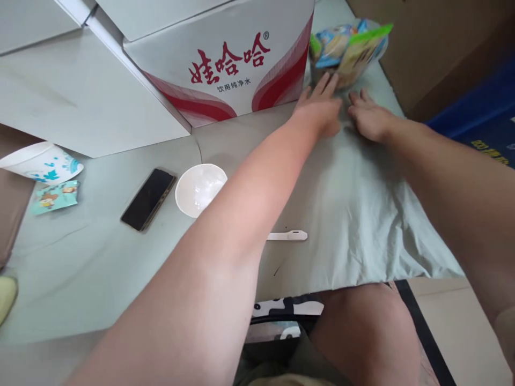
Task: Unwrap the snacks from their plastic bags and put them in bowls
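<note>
A colourful plastic snack bag (352,51) with a green top edge stands at the far right of the table, slightly blurred. My left hand (319,110) reaches to its lower edge with fingers stretched out and apart; whether the fingertips touch the bag cannot be made out. My right hand (370,117) rests low on the cloth just to the right, its fingers partly bent and holding nothing visible. Under my left forearm, a white bowl (197,187) is partly covered. The handle of a white plastic utensil (292,236) sticks out past the same arm, its other end hidden.
White cartons (241,59) with red lettering line the back. On the left lie a dark phone (148,199), a small teal packet (56,197) and a tipped paper cup (48,163). A pale green cloth (354,225) covers the table. A blue box (478,128) stands beyond its right edge.
</note>
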